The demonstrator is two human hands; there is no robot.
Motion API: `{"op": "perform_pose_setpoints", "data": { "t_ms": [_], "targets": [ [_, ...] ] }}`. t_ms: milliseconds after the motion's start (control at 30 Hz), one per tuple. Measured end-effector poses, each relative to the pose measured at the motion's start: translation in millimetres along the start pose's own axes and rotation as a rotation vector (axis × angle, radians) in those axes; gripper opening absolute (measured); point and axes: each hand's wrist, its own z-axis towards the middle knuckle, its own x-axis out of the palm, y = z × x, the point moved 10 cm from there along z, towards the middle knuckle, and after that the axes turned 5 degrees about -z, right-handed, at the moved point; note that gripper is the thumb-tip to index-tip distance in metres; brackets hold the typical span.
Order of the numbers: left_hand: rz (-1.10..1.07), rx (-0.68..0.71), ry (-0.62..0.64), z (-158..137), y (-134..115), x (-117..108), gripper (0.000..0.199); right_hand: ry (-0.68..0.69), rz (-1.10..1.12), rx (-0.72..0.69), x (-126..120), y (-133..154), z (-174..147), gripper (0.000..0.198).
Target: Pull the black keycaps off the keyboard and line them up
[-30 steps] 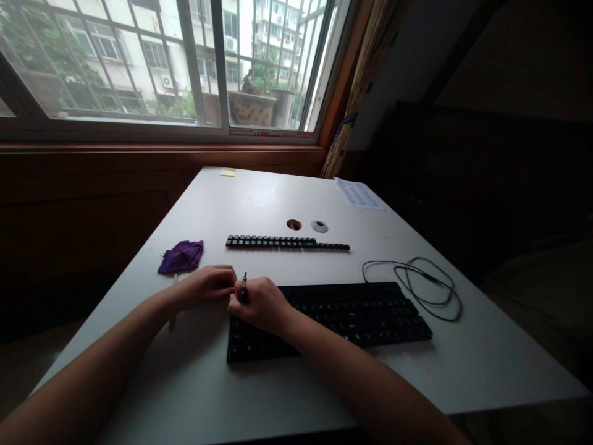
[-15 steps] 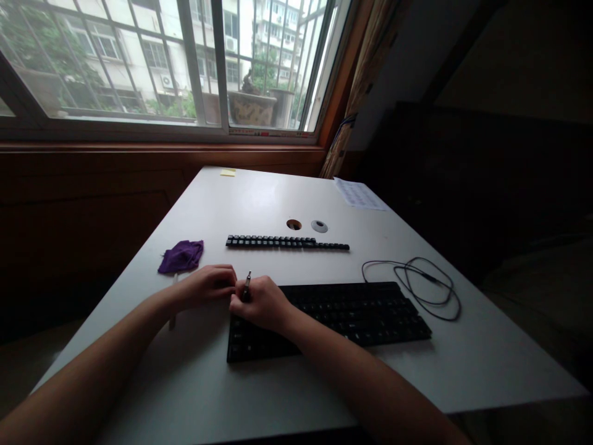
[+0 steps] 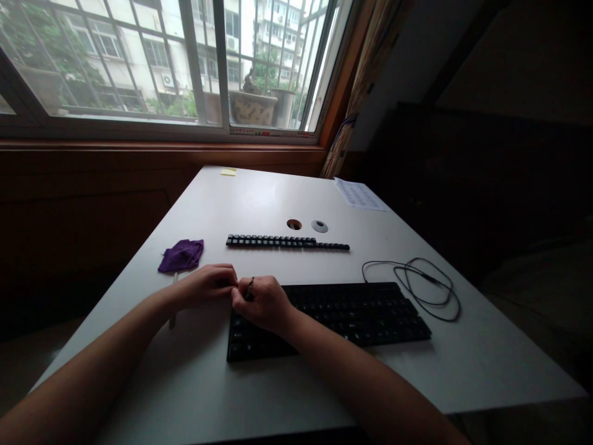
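A black keyboard (image 3: 356, 312) lies on the white desk, several keycaps apparently off its upper left part, though my hands hide that corner. My right hand (image 3: 264, 303) is closed over the keyboard's left side. It grips a small slim metal tool (image 3: 251, 288) that pokes up between thumb and forefinger; its lower end is hidden. Against the keyboard's upper left corner, my left hand (image 3: 208, 284) rests with curled fingers, the fingertips meeting my right thumb. What those fingertips pinch, if anything, does not show. Beyond both hands, black keycaps (image 3: 282, 242) stand lined up in rows.
A crumpled purple cloth (image 3: 183, 254) and a thin pale stick (image 3: 173, 318) lie by my left forearm. The coiled black cable (image 3: 430, 281) is right of the keyboard. Farther back are a cable hole (image 3: 294, 225), its grey cover (image 3: 319, 226), printed paper (image 3: 361, 194) and yellow sticky notes (image 3: 228, 172).
The tool in my right hand has tilted and dropped slightly, showing less above the fingers. My right hand has shifted a little to the right; the left hand stays almost still.
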Motion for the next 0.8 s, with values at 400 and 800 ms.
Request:
{"op": "perform_pose_setpoints", "data": {
  "t_ms": [400,800],
  "targets": [
    [-0.001,-0.025,-0.002,0.1,0.9,1.0,0.026,-0.060,0.238,0.135,-9.1,-22.7,1.6,0.031],
    [-0.148,-0.013,-0.061,0.2,-9.2,-6.3,0.020,-0.201,0.300,0.201,-27.1,-28.5,2.4,0.031]
  ]
}}
